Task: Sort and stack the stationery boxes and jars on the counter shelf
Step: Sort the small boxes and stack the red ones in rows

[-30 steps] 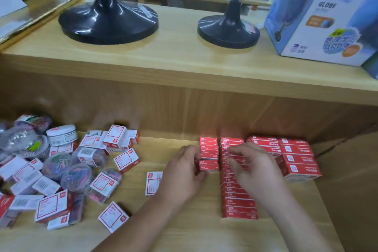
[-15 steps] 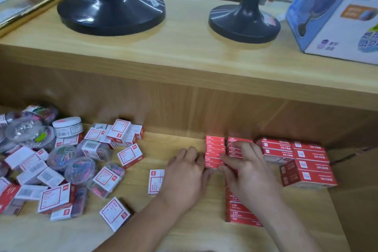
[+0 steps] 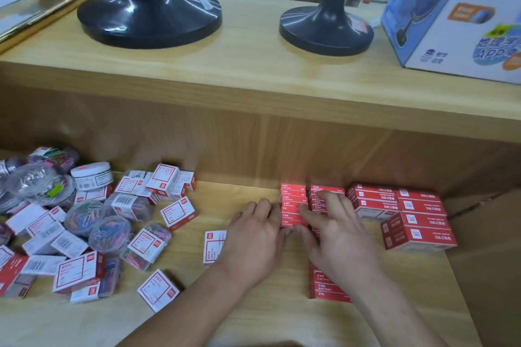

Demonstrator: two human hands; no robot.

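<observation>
Partly done, at a guess, with more left than finished. Tidy on the right side of the shelf point(image 3: 394, 304): two rows of small red boxes point(image 3: 293, 204) side by side, running from the back wall toward the front, one short and one long. Just beside them, bigger red boxes point(image 3: 417, 222) piled in a low stack. Busy with the small red rows right now: left hand point(image 3: 253, 236) open, fingers straight, pushing on the left side of the short row. Right hand point(image 3: 338, 236) open too, fingers spread out and laid on top of the rows, thumb near the front end of the short one. Nothing gripped in either hand, only pressed and nudged, most likely to square the rows up. Left to do: a big messy heap on the left side of the shelf. In the heap, lots of white boxes with red edges point(image 3: 76, 272), tipped every which way, some flat, some leaning on each other. Mixed in, round clear jars point(image 3: 110, 234) full of bright paper clips, lying tilted or on their sides, plus one white jar point(image 3: 91, 176) standing up at the back. One more white box point(image 3: 212, 245) lying flat and alone, just beside the left hand. No jars stacked yet. Small red boxes all the same shape, thin and long, bright red with tiny white writing, too small to read. Up on the counter point(image 3: 253, 70) above, a big black stand point(image 3: 149, 17), a smaller black stand point(image 3: 327, 34) and a blue globe box point(image 3: 456, 8), likely not part of the sorting.
</observation>
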